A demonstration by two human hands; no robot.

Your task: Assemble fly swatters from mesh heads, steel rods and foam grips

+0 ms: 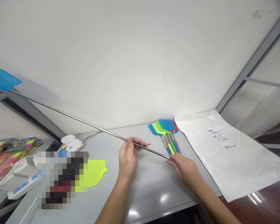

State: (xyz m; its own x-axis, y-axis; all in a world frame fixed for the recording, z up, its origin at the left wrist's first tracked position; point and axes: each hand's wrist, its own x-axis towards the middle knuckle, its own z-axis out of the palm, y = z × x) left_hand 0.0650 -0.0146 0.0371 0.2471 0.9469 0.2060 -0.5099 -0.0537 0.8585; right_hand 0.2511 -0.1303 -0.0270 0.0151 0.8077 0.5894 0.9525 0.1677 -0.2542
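A long steel-shafted fly swatter (77, 119) stretches diagonally across the view, with its blue head (2, 80) at the far left edge. My left hand (128, 157) is closed around the shaft. A short metal end (148, 143) pokes out beyond its fingers, and I cannot tell what it belongs to. Lower down, my right hand (185, 169) grips the swatter's other end and hides its handle. Just behind the right hand lies a bunch of short fly swatters (166, 125) with blue, yellow, green and red heads. A loose yellow-green swatter head (96, 172) rests flat on the left.
The grey table (151, 186) meets a white wall. A white plastic mailer bag (207, 149) with a label overhangs the table's right side. At left are a white power strip (72, 146), cables, colourful packets (14, 152) and a pixelated patch hiding something dark.
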